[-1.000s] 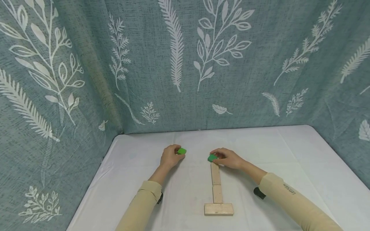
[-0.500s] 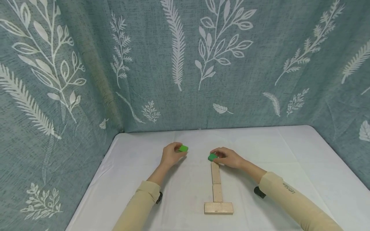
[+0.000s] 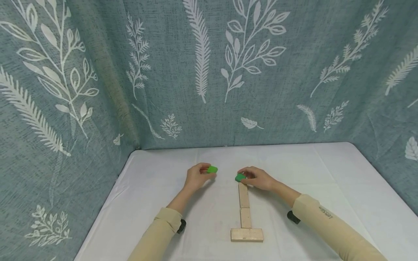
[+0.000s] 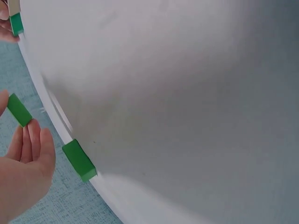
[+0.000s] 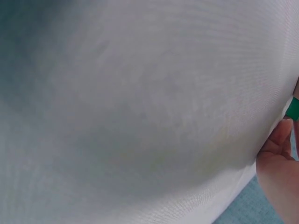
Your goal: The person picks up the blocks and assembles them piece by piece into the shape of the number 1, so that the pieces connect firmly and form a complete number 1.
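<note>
My left hand (image 3: 196, 177) pinches a bright green block (image 3: 212, 169) between thumb and fingertips, left of the wooden row. My right hand (image 3: 259, 178) grips a darker green block (image 3: 240, 177) at the far end of that row. Toward me run two pale wooden blocks, a far one (image 3: 243, 195) and a near one (image 3: 245, 217), laid end to end. They meet a crosswise wooden block (image 3: 246, 235). Another green block (image 4: 79, 160) shows in the left wrist view beside my left hand; the head view does not show it. The right wrist view catches only part of my right hand.
A white cloth (image 3: 294, 166) covers the table under everything. Blue-green curtains (image 3: 215, 123) with white leaf prints hang behind the table and along both sides. Dark wrist devices, one (image 3: 181, 226) left and one (image 3: 293, 217) right, stick out beneath the sleeves.
My left hand has shifted right with its bright green block, nearing the darker one. My right hand stays in place, holding its block at the row's far end.
</note>
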Motion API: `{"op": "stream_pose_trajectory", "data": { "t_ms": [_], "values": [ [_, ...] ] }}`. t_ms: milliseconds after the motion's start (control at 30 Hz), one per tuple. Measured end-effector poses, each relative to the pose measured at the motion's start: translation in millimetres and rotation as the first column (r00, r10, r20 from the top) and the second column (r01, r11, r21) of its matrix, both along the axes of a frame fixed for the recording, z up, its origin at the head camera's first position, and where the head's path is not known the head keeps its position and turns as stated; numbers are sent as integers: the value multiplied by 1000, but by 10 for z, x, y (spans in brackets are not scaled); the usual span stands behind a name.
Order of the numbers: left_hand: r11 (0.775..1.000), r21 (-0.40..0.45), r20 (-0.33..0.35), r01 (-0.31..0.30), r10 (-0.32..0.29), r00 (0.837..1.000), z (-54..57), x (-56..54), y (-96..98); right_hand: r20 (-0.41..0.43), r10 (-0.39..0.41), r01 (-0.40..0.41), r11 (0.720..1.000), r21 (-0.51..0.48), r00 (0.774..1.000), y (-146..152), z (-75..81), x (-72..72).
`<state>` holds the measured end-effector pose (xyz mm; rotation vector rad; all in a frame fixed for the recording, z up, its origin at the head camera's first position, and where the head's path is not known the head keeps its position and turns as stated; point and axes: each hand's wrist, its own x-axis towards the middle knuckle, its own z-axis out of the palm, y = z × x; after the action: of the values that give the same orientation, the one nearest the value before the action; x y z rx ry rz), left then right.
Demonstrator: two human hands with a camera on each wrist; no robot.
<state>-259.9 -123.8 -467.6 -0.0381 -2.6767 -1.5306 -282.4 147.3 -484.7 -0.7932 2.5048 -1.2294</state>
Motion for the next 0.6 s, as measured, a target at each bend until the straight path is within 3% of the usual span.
{"op": "stream_pose_trajectory", "data": {
  "t_ms": [267, 600],
  "values": [
    [1000, 0, 25, 25, -25, 999, 15, 68, 63, -1, -4, 4, 1000, 9, 1000, -6, -1, -7],
    [994, -17, 13, 110, -110, 994, -7, 159, 175, 4, -7, 7, 1000, 6, 1000, -9, -5, -4]
  ]
}}
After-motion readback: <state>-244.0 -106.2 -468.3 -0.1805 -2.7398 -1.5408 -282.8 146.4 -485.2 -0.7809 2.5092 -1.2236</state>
